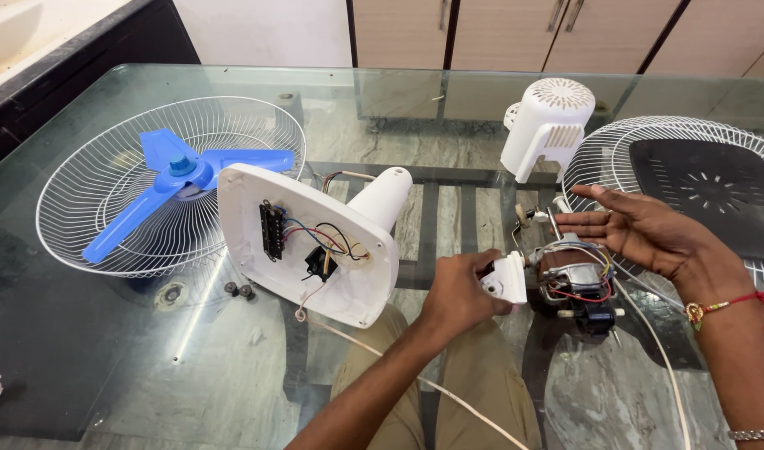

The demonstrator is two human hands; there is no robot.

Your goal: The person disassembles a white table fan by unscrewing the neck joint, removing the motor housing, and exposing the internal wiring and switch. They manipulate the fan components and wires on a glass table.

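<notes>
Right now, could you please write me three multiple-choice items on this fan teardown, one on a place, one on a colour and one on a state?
1. Where does the blade lie?
A. in the left wire guard
B. on the motor
C. on the floor

2. What colour is the blade?
A. white
B. blue
C. black

3. How is the right hand?
A. closed on the motor
B. flat on the glass
C. open, fingers spread above the motor

Answers:
1. A, since the blade rests inside the round wire guard on the left of the glass table.
2. B, since blade and hub are plainly blue.
3. C, since the palm is open and grips nothing, while the left hand holds the white bracket at the motor's end.
</notes>
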